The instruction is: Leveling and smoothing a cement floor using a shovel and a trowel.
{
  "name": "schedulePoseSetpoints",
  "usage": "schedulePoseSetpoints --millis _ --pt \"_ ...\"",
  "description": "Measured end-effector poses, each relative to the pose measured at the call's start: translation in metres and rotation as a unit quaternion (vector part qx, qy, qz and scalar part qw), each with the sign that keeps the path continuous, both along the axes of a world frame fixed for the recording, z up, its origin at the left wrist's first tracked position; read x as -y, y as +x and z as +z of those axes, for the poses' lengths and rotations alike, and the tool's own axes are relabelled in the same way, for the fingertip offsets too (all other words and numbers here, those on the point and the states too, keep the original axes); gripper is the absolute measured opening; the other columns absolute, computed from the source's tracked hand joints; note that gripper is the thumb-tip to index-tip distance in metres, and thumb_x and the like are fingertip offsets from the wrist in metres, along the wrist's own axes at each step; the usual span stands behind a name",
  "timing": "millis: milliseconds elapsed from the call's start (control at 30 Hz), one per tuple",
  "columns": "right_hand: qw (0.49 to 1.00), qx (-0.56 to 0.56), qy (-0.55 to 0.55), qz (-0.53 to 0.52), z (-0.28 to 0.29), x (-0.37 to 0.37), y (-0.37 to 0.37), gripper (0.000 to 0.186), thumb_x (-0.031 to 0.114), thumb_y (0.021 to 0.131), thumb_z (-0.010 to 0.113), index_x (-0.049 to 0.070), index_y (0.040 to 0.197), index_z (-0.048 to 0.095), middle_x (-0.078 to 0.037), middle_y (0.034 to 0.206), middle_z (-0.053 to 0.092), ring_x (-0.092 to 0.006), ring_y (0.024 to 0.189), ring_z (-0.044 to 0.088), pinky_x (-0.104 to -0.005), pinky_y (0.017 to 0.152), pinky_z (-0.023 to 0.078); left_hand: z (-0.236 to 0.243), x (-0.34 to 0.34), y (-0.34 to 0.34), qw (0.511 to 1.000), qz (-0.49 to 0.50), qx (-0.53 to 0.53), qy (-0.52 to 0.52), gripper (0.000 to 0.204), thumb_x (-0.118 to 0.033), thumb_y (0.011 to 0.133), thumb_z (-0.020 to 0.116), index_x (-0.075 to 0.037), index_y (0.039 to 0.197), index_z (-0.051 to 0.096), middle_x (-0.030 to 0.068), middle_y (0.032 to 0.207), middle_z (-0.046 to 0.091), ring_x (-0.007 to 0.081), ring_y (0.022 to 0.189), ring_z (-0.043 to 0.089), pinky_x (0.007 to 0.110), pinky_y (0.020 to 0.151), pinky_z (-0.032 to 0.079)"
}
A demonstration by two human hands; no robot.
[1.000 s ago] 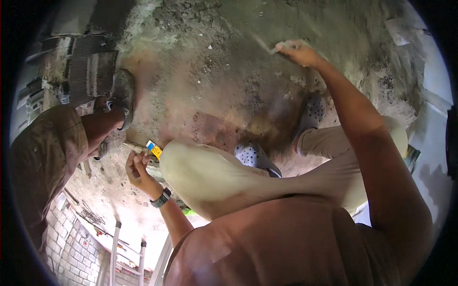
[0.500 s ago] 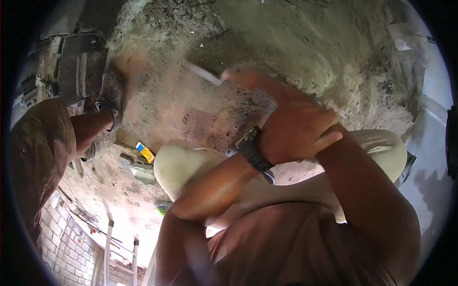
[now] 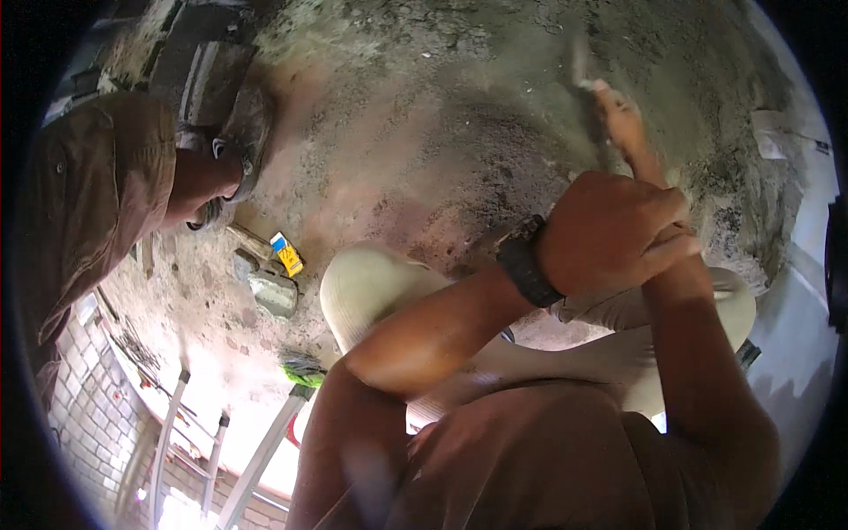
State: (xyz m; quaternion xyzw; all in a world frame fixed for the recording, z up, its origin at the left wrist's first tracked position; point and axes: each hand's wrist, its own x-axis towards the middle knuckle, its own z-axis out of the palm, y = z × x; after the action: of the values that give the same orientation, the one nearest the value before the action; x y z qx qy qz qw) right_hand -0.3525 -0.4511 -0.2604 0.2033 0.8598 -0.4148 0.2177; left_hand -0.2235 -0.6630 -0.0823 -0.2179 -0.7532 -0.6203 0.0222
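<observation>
My right hand (image 3: 624, 124) is stretched out to the far right over grey, damp-looking mortar (image 3: 495, 88). Its fingers close around what looks like a trowel (image 3: 581, 66); motion blurs the tool, and only a thin pale edge shows. My left hand (image 3: 609, 231), with a dark watch (image 3: 527, 265) on its wrist, wraps across my right forearm just behind the wrist. Both forearms cross above my folded legs in pale trousers (image 3: 375, 287).
At left are another person's brown-trousered leg (image 3: 106, 185) and sandalled foot (image 3: 243, 168). A blue-and-yellow packet (image 3: 287, 253) lies by a stone chunk (image 3: 274, 293). Ladder legs (image 3: 261, 459) stand lower left before a block wall (image 3: 88, 402). A pale wall (image 3: 799, 291) rises at right.
My right hand has swept the trowel from the middle toward the far right, and my left hand has travelled along on the forearm. The whole view has shifted slightly.
</observation>
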Motion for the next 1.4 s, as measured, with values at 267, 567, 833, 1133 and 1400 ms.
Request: schedulePoseSetpoints --millis 267,567,833,1133,1400 --pt "0.840 0.132 -0.080 0.521 -0.019 0.290 0.142 0.081 0.064 0.089 0.051 -0.005 0.131 0.051 -0.028 0.136 0.049 -0.0389 0.127 0.048 -0.0466 0.103 0.041 0.007 0.021 -0.010 0.988 0.100 -0.005 0.120 0.027 -0.033 0.083 0.073 -0.008 0.078 0.066 0.0067 0.060 0.058 0.0177 0.046 0.054 0.033 0.044 0.041" --pt "0.876 0.131 -0.080 0.458 -0.043 0.332 0.090 0.083 0.069 0.088 0.047 0.000 0.135 0.049 -0.024 0.138 0.048 -0.0374 0.130 0.045 -0.0495 0.106 0.038 0.015 0.038 -0.010 0.978 0.146 0.050 0.142 0.028 -0.031 0.080 0.071 -0.006 0.071 0.062 0.0115 0.062 0.060 0.0322 0.053 0.059 0.041 0.050 0.046" --pt "0.962 -0.057 0.087 0.253 -0.074 0.156 -0.044 0.083 0.079 0.080 0.049 0.006 0.116 0.067 -0.020 0.112 0.065 -0.0336 0.110 0.060 -0.0480 0.094 0.046 0.001 0.031 -0.018 0.986 0.108 0.066 0.109 0.023 -0.024 0.083 0.075 -0.004 0.078 0.065 0.0045 0.056 0.057 0.0109 0.048 0.053 0.026 0.047 0.041" --pt "0.999 0.023 -0.006 0.039 -0.036 0.033 -0.027 0.062 0.068 0.083 0.060 0.006 0.083 0.062 -0.001 0.070 0.054 -0.0121 0.067 0.054 -0.0324 0.057 0.043 -0.006 0.010 -0.013 0.991 0.104 -0.006 0.088 0.030 -0.033 0.084 0.072 -0.004 0.079 0.065 0.0097 0.058 0.060 0.0224 0.052 0.062 0.033 0.050 0.046" --pt "0.958 0.061 -0.036 0.278 -0.068 0.124 0.096 0.070 0.062 0.087 0.058 -0.001 0.116 0.064 -0.021 0.114 0.064 -0.0339 0.113 0.058 -0.0468 0.094 0.044 -0.003 -0.004 -0.017 0.992 0.053 -0.008 0.113 0.032 -0.036 0.084 0.071 -0.006 0.075 0.065 0.0101 0.057 0.059 0.0262 0.048 0.059 0.037 0.048 0.045"
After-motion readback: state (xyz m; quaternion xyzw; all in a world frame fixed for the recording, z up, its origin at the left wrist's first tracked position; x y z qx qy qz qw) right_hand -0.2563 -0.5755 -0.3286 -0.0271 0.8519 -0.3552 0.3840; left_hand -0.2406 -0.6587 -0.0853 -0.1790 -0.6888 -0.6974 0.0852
